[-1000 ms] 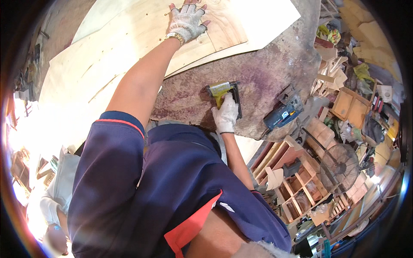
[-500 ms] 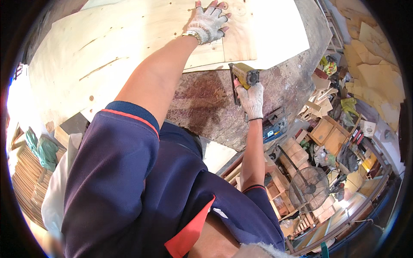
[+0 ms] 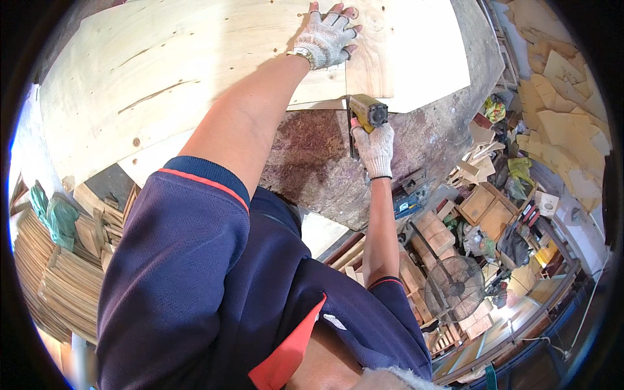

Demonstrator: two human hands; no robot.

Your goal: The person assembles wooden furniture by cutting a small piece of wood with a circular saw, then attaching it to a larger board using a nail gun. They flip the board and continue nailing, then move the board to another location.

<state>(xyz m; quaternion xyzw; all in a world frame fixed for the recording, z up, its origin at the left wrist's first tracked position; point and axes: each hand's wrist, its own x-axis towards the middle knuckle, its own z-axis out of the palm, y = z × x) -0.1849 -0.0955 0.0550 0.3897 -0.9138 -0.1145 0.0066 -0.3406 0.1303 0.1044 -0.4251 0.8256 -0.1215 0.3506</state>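
Observation:
My left hand [image 3: 325, 40], in a white fingerless knit glove, lies spread on a pale plywood sheet [image 3: 175, 71], fingers pointing away from me. A straight seam in the wood runs just below its fingers. My right hand [image 3: 375, 148], gloved the same way, is wrapped around a yellow and black staple gun [image 3: 369, 112]. The tool's front end is at the near edge of the plywood, close to the seam; whether it touches the wood cannot be made out. Its long dark magazine extends back toward me.
The plywood lies on a stained, worn work surface [image 3: 312, 149]. A blue tool [image 3: 408, 203] is beside my right wrist. To the right are a fan [image 3: 455, 286], wooden boxes [image 3: 487, 208] and scattered offcuts. Stacked thin wood strips [image 3: 71, 286] and a green bag [image 3: 60, 218] are at left.
The view has turned slightly. The staple gun now appears a little closer to the seam. My left hand stays flat on the plywood, and my right hand keeps its grip.

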